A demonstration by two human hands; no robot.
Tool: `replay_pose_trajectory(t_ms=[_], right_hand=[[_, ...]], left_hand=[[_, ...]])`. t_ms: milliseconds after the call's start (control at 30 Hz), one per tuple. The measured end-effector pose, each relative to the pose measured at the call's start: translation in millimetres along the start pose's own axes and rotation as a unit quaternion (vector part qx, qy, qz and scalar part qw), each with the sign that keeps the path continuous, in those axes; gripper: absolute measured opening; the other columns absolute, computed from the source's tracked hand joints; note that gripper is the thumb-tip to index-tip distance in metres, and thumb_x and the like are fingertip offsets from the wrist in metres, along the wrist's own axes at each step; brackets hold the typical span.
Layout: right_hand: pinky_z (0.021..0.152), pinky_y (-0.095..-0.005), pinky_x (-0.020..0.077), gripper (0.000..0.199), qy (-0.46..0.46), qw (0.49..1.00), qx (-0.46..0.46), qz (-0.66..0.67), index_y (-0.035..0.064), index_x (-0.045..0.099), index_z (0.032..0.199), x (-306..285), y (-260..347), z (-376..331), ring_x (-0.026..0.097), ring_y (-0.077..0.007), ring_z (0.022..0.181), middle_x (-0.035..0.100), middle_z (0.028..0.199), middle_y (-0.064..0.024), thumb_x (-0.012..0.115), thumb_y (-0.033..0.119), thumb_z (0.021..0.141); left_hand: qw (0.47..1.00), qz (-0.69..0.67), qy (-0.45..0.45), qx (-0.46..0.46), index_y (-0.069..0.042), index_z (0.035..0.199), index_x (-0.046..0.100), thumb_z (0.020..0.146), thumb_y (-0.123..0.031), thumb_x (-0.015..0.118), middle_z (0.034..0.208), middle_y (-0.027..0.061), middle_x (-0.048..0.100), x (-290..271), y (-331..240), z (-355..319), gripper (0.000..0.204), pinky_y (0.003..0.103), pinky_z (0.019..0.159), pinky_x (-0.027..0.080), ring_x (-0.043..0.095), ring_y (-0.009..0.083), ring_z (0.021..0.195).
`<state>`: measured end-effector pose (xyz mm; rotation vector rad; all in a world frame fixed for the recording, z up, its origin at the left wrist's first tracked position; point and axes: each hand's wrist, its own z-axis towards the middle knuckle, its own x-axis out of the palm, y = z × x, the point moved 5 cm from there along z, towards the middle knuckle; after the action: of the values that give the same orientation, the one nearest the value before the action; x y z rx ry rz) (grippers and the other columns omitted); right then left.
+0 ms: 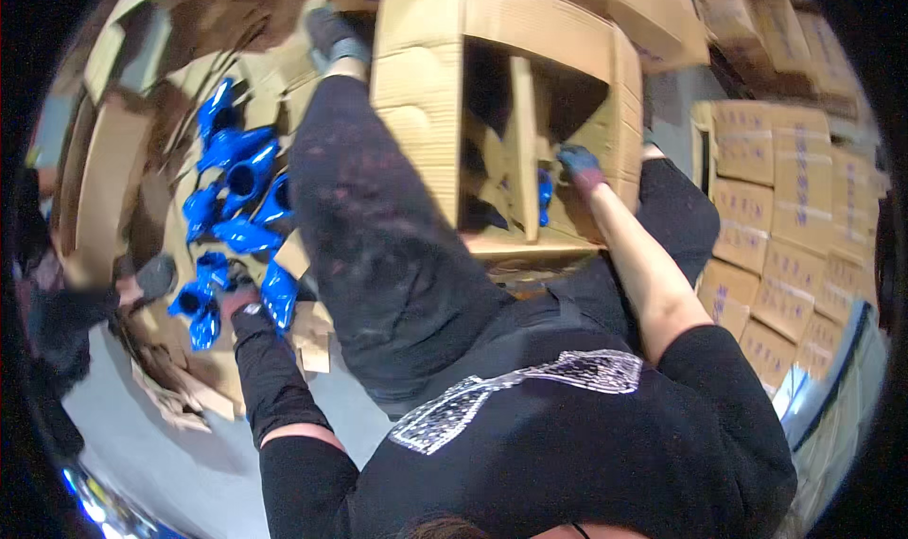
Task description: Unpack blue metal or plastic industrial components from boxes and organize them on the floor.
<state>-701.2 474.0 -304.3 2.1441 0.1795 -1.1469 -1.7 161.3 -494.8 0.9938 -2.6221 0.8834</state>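
Observation:
At the left, several glossy blue hollow fittings (248, 180) with round openings lie in a heap on flattened cardboard. My left hand (240, 295), in a dark and reddish glove, reaches down among the nearest ones, touching or right beside them; its fingers are too blurred to show a grip. A large cardboard box (416, 113) lies between my legs, its opening facing me. Inside stands an upright cardboard divider (523, 147). My gloved right hand (581, 167) is in the box's right side, fingers loosely bent, with nothing visible in them. Just below it, a blue piece (545, 197) shows beside the divider.
Stacked sealed cartons (771, 213) stand at the right, with more at the far right. Torn cardboard sheets (112, 180) lie around the heap. At the left edge, another person's hand and dark sleeve (80, 303) show near a grey rounded shape (155, 276). Grey floor (203, 468) shows below.

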Motion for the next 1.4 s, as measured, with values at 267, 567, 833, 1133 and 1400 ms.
replay_pose_trajectory(t_ms=[267, 567, 833, 1133, 1400], right_hand=[[0.082, -0.0438, 0.0481, 0.026, 0.112, 0.969, 0.044, -0.215, 0.002, 0.063, 0.097, 35.2, 14.5, 0.6, 0.061, -0.0384, 0.094, 0.063, 0.102, -0.0211, 0.048, 0.017, 0.082], [0.079, -0.0411, 0.0514, 0.026, 0.28, 0.901, 0.009, -0.33, 0.002, 0.066, 0.099, 86.4, 6.2, -30.6, 0.062, -0.0333, 0.098, 0.063, 0.106, -0.0208, 0.051, 0.009, 0.079], [0.079, -0.0411, 0.0502, 0.026, 0.197, 0.949, -0.13, -0.207, 0.0043, 0.067, 0.092, 41.2, 28.9, -21.4, 0.063, -0.0344, 0.088, 0.064, 0.099, -0.0211, 0.047, 0.019, 0.083], [0.055, -0.0273, 0.0464, 0.019, 0.064, 0.891, -0.004, 0.449, 0.0073, 0.063, 0.09, -94.5, 72.9, -69.6, 0.055, -0.0131, 0.065, 0.06, 0.078, -0.0018, 0.057, 0.026, 0.087], [0.074, -0.0413, 0.0548, 0.038, 0.168, 0.669, 0.079, 0.72, 0.0039, 0.051, 0.119, -108.4, 105.4, -114.4, 0.062, -0.0238, 0.092, 0.061, 0.108, -0.0129, 0.052, 0.03, 0.091]], left_hand=[[0.884, 0.411, 0.114, 0.192, 0.004, 0.129, 0.034, 0.087, -0.043, 0.055, 0.125, 0.0235, 0.049, 18.7, -12.4, -60.5, 0.066, 0.04, 0.095, 0.042, 0.048, 0.0339, 0.118], [0.917, 0.294, 0.153, 0.221, 0.0, 0.127, 0.043, 0.095, -0.024, 0.043, 0.126, 0.0181, 0.046, 202.0, -8.4, -224.0, 0.04, 0.04, 0.089, 0.047, 0.052, 0.0316, 0.112], [0.251, 0.591, 0.592, 0.488, -0.003, 0.1, 0.062, 0.073, -0.01, 0.063, 0.108, 0.0133, 0.061, 430.6, 137.4, -560.5, 0.028, 0.034, 0.088, 0.046, 0.059, 0.0227, 0.101], [0.068, 0.456, 0.647, 0.607, -0.008, 0.115, 0.056, 0.078, -0.014, 0.06, 0.119, 0.0068, 0.057, 409.2, 197.5, -680.2, 0.037, 0.032, 0.095, 0.044, 0.055, 0.0207, 0.109], [0.268, 0.642, 0.431, 0.575, -0.006, 0.115, 0.056, 0.076, -0.013, 0.062, 0.118, 0.0078, 0.057, 390.4, 155.4, -617.2, 0.04, 0.032, 0.096, 0.043, 0.055, 0.022, 0.108]])
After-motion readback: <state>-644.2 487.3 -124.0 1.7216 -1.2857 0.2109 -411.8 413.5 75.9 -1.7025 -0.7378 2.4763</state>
